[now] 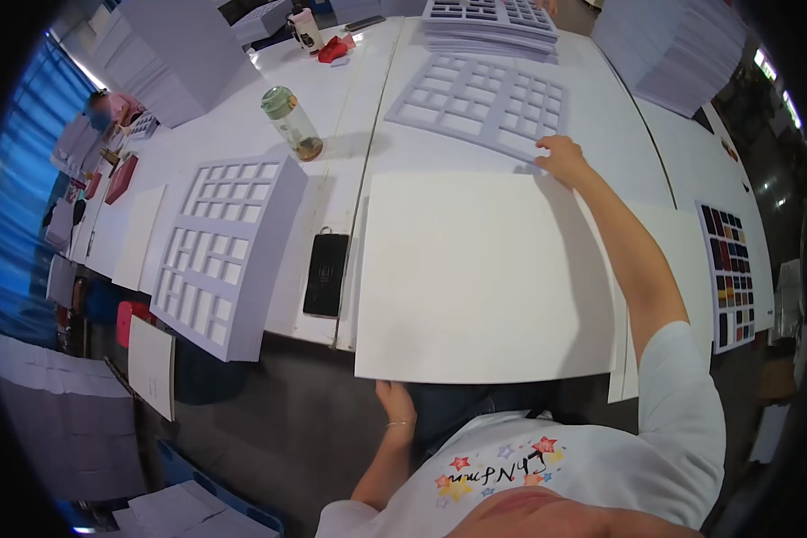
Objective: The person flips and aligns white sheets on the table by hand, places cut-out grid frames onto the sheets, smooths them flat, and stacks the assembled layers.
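Observation:
A large blank white board (484,278) lies before me, its near edge reaching past the table's front. At that edge, near the left corner, is my left hand (394,403); its fingers go out of sight under the board. Beyond the board's far edge lies a white grid panel (464,115) with many rectangular openings, flat on the table. My right hand (562,161) reaches across to the near right corner of this panel, thumb and fingers closed around its edge.
Left of the board are a black phone (326,274), a thick stack of grid panels (273,224) and a bottle (291,124). More panels (491,40) are piled at the back. A colour swatch board (728,273) lies at the right. Tall white stacks (668,54) stand further off.

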A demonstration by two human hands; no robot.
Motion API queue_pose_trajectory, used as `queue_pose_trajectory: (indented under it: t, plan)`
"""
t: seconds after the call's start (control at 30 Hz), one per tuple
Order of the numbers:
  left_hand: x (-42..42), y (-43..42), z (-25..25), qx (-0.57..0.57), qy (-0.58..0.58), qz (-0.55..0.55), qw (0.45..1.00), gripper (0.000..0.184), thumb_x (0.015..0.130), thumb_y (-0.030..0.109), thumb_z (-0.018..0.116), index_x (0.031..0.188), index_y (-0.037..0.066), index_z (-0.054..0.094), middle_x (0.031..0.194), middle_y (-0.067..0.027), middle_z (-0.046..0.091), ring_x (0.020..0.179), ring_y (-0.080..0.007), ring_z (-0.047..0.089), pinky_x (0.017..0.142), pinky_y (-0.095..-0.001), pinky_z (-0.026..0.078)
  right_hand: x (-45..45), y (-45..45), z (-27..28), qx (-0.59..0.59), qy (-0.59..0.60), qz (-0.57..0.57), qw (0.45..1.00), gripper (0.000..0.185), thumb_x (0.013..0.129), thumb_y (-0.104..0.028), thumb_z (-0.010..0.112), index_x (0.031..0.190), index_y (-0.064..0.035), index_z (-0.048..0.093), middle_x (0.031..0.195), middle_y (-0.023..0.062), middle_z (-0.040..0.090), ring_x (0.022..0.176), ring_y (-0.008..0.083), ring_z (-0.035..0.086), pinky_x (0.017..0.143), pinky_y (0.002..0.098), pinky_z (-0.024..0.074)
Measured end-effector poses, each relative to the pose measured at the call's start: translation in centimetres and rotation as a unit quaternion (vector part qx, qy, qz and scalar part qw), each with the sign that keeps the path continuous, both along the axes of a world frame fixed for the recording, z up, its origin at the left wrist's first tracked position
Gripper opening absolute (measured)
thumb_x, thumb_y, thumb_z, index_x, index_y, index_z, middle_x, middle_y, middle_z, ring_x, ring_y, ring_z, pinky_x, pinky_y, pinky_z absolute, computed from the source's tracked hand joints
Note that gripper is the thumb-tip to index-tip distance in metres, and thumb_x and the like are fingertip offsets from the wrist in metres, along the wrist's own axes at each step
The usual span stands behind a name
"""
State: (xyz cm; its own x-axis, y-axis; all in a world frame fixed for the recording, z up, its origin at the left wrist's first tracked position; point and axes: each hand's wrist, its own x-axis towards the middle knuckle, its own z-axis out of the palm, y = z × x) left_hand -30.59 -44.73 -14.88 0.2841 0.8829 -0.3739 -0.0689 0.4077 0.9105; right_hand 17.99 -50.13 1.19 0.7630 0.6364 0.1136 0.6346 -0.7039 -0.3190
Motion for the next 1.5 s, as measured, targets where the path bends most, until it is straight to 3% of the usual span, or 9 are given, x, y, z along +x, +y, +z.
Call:
queue_pose_trajectory:
  t: [0.13,0.33,0.43,0.6,0.87,1.13,1.3,1.4,1.5]
  plan:
    - [0.5,0.0,1.5,0.059,0.025,0.020,0.998,0.024,0.088,0.003,0.047,0.108,-0.008,0.053,0.106,-0.0101,0.058,0.095,-0.0157,0.054,0.083,-0.0265,0.043,2.4,5.1,-2.3,-0.223,-0.011,-0.025,0.974,0.042,0.070,-0.018,0.063,0.111,-0.0092,0.058,0.115,0.0109,0.056,0.108,0.0268,0.051,0.093,0.0580,0.0289]
    - [-0.1,0.0,0.7,0.065,0.039,-0.001,0.997,0.022,0.087,0.002,0.048,0.105,-0.009,0.054,0.101,-0.0099,0.060,0.093,-0.0159,0.055,0.083,-0.0268,0.042,4.0,6.3,-3.6,-0.216,-0.065,0.022,0.974,0.027,0.072,-0.009,0.054,0.098,-0.0050,0.059,0.109,0.0159,0.058,0.099,0.0316,0.058,0.092,0.0668,0.0250]
    - [-0.3,0.1,-1.5,0.055,0.030,0.014,0.998,0.023,0.088,0.003,0.048,0.107,-0.007,0.053,0.104,-0.0099,0.059,0.095,-0.0160,0.054,0.085,-0.0272,0.042,5.3,6.4,0.3,-0.074,-0.083,0.020,0.994,0.020,0.074,-0.011,0.055,0.092,-0.0044,0.060,0.093,0.0181,0.062,0.091,0.0331,0.060,0.081,0.0473,0.0437]
    - [-0.2,0.3,0.2,0.005,-0.044,0.041,0.998,0.021,0.088,0.005,0.049,0.107,0.000,0.053,0.093,-0.0043,0.059,0.078,-0.0095,0.055,0.069,-0.0225,0.044,2.2,0.2,10.5,0.223,-0.127,0.156,0.954,0.021,0.073,-0.003,0.061,0.093,-0.0015,0.054,0.083,0.0109,0.059,0.069,0.0225,0.056,0.063,0.0313,0.0456]
    - [-3.3,3.0,2.6,0.003,-0.104,0.145,0.984,0.023,0.086,0.012,0.053,0.109,0.005,0.051,0.083,-0.0044,0.058,0.066,-0.0088,0.054,0.054,-0.0191,0.044,-19.8,-15.7,14.2,0.089,-0.159,0.170,0.968,0.020,0.066,0.006,0.057,0.081,-0.0058,0.052,0.072,0.0058,0.050,0.067,0.0209,0.052,0.104,0.0523,0.0181]
    - [-5.3,9.3,11.7,0.142,-0.153,0.222,0.953,0.020,0.089,0.011,0.048,0.109,0.008,0.051,0.087,-0.0016,0.056,0.070,-0.0061,0.050,0.061,-0.0185,0.042,-26.3,-21.3,5.0,-0.067,-0.022,0.213,0.975,0.029,0.066,-0.008,0.067,0.093,-0.0070,0.056,0.088,0.0090,0.053,0.092,0.0272,0.053,0.101,0.0550,0.0241]
    - [-3.0,9.7,20.3,0.249,-0.191,0.158,0.936,0.022,0.088,0.008,0.049,0.110,0.004,0.049,0.090,-0.0037,0.053,0.073,-0.0080,0.048,0.065,-0.0207,0.041,-25.5,-20.5,18.3,0.156,-0.225,0.180,0.945,0.054,0.068,-0.012,0.072,0.116,-0.0033,0.049,0.115,0.0137,0.053,0.111,0.0276,0.048,0.101,0.0430,0.0307]
    - [-1.8,8.1,27.2,0.397,-0.176,0.104,0.895,0.021,0.087,0.003,0.048,0.108,0.003,0.050,0.091,-0.0034,0.052,0.076,-0.0093,0.049,0.067,-0.0218,0.041,-27.6,-22.3,27.4,0.333,-0.357,0.204,0.849,0.054,0.079,-0.036,0.063,0.118,-0.0016,0.048,0.116,0.0121,0.053,0.109,0.0257,0.051,0.098,0.0376,0.0348]
    - [-3.0,5.1,35.6,0.662,-0.179,-0.003,0.728,0.023,0.082,0.013,0.053,0.099,-0.002,0.050,0.089,-0.0085,0.050,0.075,-0.0162,0.049,0.068,-0.0267,0.042,-30.1,-23.5,31.6,0.373,-0.439,0.292,0.764,0.054,0.079,-0.036,0.063,0.118,-0.0013,0.048,0.115,0.0123,0.053,0.108,0.0257,0.051,0.098,0.0375,0.0350]
